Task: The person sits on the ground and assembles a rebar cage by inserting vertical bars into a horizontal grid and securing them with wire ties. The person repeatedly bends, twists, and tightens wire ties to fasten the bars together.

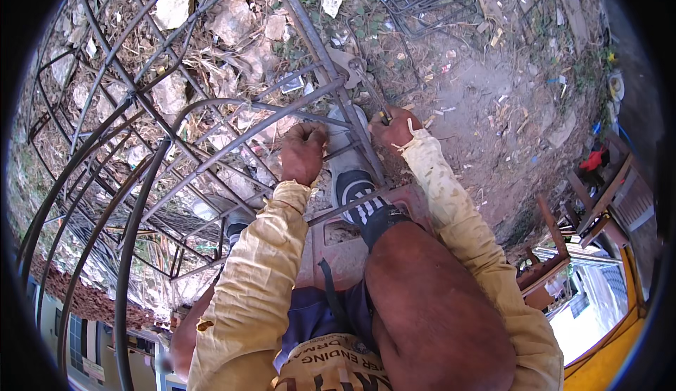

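Bare knee (pixel 436 299) foremost; left hand (pixel 303 153) clenched around rebar cage (pixel 211 123), right hand (pixel 394 129) grasping a tying hook (pixel 370 91).

Saw worn, stained pale-yellow long sleeves on both arms, frayed cuff by the right hand (pixel 393 129). Dark blue shorts, bare knee. Dark sock w/ white stripes + grey shoe on far foot.

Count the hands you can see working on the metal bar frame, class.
2. The left hand grips a thin bar of the metal frame in the middle of the picture. The right hand, just beside it, holds a hooked tool against the frame.
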`<state>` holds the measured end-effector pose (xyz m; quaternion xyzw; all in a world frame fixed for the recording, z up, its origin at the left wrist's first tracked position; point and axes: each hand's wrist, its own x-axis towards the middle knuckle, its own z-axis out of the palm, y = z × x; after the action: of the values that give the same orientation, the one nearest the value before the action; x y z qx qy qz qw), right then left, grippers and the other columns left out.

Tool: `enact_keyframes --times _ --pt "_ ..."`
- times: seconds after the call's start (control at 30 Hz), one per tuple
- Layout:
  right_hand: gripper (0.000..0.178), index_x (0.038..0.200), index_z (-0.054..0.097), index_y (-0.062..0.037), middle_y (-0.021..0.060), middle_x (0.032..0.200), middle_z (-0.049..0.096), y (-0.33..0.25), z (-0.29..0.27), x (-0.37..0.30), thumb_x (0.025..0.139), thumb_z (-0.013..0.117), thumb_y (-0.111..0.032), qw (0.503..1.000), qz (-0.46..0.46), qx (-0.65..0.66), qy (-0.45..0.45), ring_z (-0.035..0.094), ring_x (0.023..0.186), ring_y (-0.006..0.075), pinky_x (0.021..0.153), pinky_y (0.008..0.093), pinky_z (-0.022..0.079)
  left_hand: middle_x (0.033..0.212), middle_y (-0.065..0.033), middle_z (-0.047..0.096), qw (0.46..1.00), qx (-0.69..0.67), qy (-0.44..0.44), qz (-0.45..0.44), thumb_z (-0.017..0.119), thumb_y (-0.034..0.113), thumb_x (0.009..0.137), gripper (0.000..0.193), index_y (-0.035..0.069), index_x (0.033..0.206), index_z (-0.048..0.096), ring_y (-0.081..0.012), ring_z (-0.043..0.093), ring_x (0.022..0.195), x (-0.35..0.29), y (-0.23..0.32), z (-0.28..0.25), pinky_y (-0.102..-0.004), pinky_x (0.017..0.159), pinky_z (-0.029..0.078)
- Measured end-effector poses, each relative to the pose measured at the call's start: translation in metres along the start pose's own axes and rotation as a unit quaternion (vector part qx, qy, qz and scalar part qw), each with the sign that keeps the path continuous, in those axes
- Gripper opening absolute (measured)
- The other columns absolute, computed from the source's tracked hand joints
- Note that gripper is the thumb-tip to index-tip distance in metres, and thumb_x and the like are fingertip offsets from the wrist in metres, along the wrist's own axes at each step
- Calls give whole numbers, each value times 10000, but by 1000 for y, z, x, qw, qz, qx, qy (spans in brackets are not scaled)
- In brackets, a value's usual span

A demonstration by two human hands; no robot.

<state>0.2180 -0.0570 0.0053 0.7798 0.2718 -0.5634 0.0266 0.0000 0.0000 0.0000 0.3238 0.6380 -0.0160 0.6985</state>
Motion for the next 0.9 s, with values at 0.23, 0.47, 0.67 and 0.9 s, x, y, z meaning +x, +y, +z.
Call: enact_keyframes --times 0.23,0.47,0.67,0.9 --pt "342 955 651 -14 145 853 663 -10 9 -11 741 709 -274 998 -28 43 36 632 792 217 737 353 486 835 -103 680 995 -80 48 19 607 149 884 211 -44 967 593 -130 639 716 -9 9 0 -238 583 481" --pt "360 989 668 -40 141 864 663 -16 2 -24 719 733 -270 992 48 113 0 624 792 214 735 345 482 838 -128 650 983 -185 19 -9 568 104 908 156 -47 948 566 -169 626 688 -15 5 0 -255 580 500" --pt "364 988 693 -55 88 881 658 -7 0 -22 688 761 -250 964 104 233 -67 609 784 186 731 350 483 825 -113 657 979 -205 13 -11 604 111 887 169 -28 981 578 -135 599 658 -18 7 3 -240 565 476" --pt "395 987 683 -17 96 871 670 -5 8 -18 685 748 -263 977 50 209 -15 614 746 170 656 329 488 802 -86 646 992 -127 -10 11 622 89 865 182 -42 985 581 -133 592 665 -9 0 3 -235 613 480"
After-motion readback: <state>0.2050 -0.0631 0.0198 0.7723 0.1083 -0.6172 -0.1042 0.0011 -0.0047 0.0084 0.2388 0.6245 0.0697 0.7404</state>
